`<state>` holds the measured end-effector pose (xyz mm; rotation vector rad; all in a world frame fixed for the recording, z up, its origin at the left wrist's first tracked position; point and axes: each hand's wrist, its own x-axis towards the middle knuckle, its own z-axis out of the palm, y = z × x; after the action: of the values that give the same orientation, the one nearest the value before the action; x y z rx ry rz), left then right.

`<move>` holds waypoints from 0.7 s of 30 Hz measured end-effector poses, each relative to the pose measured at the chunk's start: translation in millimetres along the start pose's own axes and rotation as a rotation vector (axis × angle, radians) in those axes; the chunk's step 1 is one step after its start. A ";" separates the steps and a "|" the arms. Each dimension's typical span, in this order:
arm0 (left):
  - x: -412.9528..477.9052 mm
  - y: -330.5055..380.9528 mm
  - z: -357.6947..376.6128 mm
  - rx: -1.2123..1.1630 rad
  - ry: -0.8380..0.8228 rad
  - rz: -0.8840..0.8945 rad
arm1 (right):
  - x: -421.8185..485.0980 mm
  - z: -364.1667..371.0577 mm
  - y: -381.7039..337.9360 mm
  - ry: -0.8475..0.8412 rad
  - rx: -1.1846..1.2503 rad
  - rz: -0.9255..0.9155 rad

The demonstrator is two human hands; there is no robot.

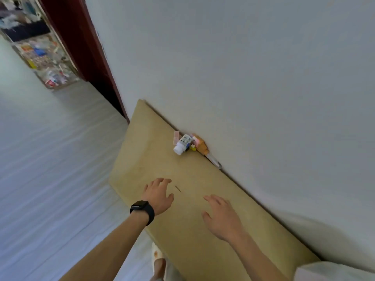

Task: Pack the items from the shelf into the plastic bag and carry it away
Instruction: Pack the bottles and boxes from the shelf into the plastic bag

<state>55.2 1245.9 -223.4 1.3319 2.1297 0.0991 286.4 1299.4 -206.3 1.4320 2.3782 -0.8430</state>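
The person's left hand [158, 196] and right hand [223, 218] are both spread wide over the tan shelf [152, 155]. The fingers are apart and hold nothing. It is not clear if they touch the shelf. A black watch [142, 209] sits on the left wrist.

The things to pack are in a little bunch at the back of the shelf, by the white wall [243, 78], well apart from both hands. A white bottle [182, 144] lies on its side. Its long way runs out from the wall, and its white cap points to the front edge of the shelf. A small pink box [176, 136] lies just beside it. An orange thing [200, 146] rests against the wall. A clear tube [214, 160] lies flat, its long way along the wall.
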 end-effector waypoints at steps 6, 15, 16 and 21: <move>111.8 -1.1 -34.9 -0.025 0.050 0.081 | 119.3 -16.8 -10.5 0.175 0.057 0.218; 214.5 32.8 -33.3 0.110 0.062 0.236 | 236.3 -28.8 -26.6 0.562 -0.083 0.126; 219.3 31.7 -31.7 0.087 0.053 0.231 | 244.8 -26.7 -30.2 0.593 -0.092 0.124; 212.5 17.2 -37.0 -0.155 0.041 0.234 | 261.6 -13.7 -39.9 0.492 -0.197 0.235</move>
<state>-15.0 1441.1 -284.9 1.4907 1.9479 0.3824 124.5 1483.9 -306.2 1.9567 2.4539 -0.2033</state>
